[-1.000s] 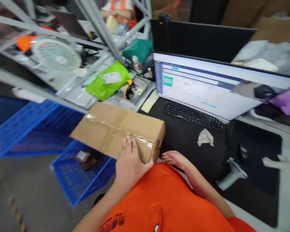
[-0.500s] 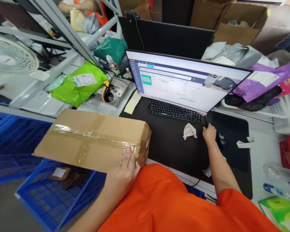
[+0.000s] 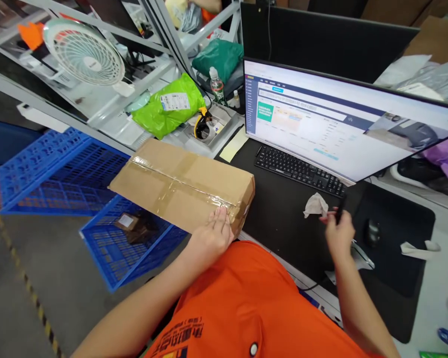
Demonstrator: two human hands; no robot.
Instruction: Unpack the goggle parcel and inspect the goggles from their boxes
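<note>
A taped cardboard box (image 3: 194,184) lies at the left edge of the desk, part of it jutting out over a blue crate. My left hand (image 3: 213,231) rests on its top near the right end, fingers stretched out flat over the tape. Above the black desk mat, my right hand (image 3: 339,231) is closed around a slim black object (image 3: 341,206) that stands upright from the fingers; its exact kind is unclear. A crumpled pale scrap (image 3: 315,205) lies just left of that hand. The black keyboard (image 3: 298,169) is beyond it, under the lit monitor (image 3: 321,119).
Blue crates (image 3: 112,253) stand on the floor at the left, one with small parcels (image 3: 134,226). A green parcel bag (image 3: 168,107), a tape dispenser (image 3: 202,127) and a bottle (image 3: 217,88) sit behind the box. The mouse (image 3: 372,231) is at the right.
My right hand has drawn back from the keyboard's right end toward me, lifting the slim black object. My left hand stays on the box. The view has swung left.
</note>
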